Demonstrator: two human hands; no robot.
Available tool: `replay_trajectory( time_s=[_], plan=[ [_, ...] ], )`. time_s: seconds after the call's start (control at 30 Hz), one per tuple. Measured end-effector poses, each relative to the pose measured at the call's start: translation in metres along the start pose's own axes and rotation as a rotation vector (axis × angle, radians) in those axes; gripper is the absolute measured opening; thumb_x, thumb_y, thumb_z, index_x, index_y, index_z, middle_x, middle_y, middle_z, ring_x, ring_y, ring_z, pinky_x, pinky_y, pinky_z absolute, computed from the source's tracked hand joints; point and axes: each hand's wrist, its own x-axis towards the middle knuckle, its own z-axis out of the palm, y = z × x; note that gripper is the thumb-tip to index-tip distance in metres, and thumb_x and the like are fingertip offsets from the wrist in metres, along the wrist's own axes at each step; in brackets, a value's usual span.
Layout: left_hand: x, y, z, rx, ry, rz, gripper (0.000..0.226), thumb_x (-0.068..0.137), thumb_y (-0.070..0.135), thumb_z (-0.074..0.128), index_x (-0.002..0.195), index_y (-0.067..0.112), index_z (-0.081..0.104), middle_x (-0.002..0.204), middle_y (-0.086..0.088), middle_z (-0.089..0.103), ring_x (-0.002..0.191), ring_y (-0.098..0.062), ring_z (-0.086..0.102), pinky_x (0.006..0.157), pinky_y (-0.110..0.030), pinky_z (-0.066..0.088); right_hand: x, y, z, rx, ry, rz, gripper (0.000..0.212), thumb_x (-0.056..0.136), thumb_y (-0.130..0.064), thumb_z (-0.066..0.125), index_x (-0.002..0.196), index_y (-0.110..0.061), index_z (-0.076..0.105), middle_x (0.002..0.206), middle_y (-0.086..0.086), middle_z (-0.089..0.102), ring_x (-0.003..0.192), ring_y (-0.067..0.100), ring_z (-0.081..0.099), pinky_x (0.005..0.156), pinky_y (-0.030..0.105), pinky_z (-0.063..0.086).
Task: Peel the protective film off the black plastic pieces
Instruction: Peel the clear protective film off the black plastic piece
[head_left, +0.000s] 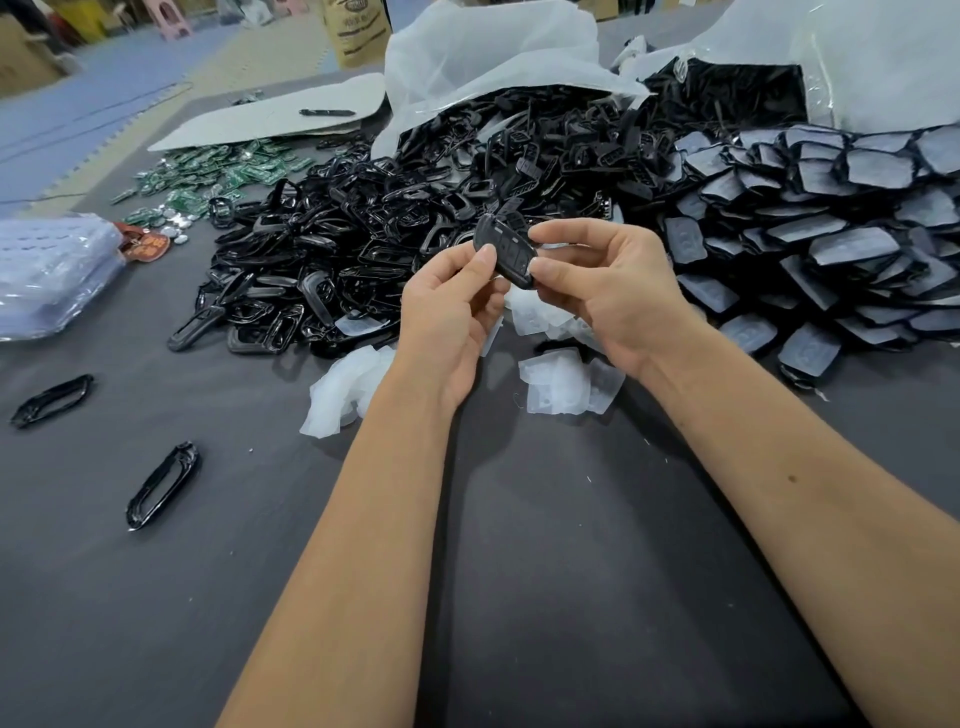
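I'm in a small assembly workshop: heaps of black plastic pieces (415, 208) cover my grey surface (545, 545), green circuit boards (223, 171) beside them, cardboard boxes (26, 57) behind.

Two hands (452, 312), one held black piece (506, 257), two loose frames (162, 486).
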Motion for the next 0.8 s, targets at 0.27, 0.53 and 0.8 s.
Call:
replay_trajectory(
  time_s=[0.27, 0.53, 0.8],
  plan=[
    [-0.0035, -0.0047, 0.0063, 0.164, 0.049, 0.181, 0.013, 0.104, 0.003, 0.058, 0.092, 0.003, 0.064, 0.075, -0.004, 0.065, 0.067, -0.012, 0.059, 0.067, -0.024, 0.054, 0.0022, 0.0017, -0.0010, -0.018, -0.011, 0.113, 0.018, 0.091, -0.002, 0.076, 0.106, -0.011, 0.074, 0.083, 0.008, 0.076, 0.068, 0.015, 0.069, 0.056, 0.027, 0.055],
    [-0.0046, -0.0066, 0.0092, 0.176, 0.013, 0.127, 0.012, 0.107, 0.012, 0.055, 0.098, 0.008, 0.061, 0.088, -0.010, 0.068, 0.079, -0.015, 0.064, 0.068, -0.025, 0.055, 0.0020, 0.0038, -0.0028, -0.023, -0.020, -0.038, 0.024, 0.091, 0.005, 0.073, 0.107, -0.011, 0.075, 0.087, 0.012, 0.072, 0.079, 0.016, 0.068, 0.079, 0.026, 0.057],
    [-0.0015, -0.0029, 0.0025, 0.222, -0.013, 0.170, 0.011, 0.106, 0.005, 0.056, 0.098, 0.004, 0.063, 0.079, -0.007, 0.065, 0.068, -0.012, 0.058, 0.067, -0.025, 0.053, 0.0036, 0.0004, -0.0037, 0.021, -0.087, 0.081, 0.016, 0.093, 0.000, 0.071, 0.108, -0.007, 0.074, 0.091, 0.010, 0.075, 0.082, 0.020, 0.072, 0.073, 0.031, 0.059]
  ],
)
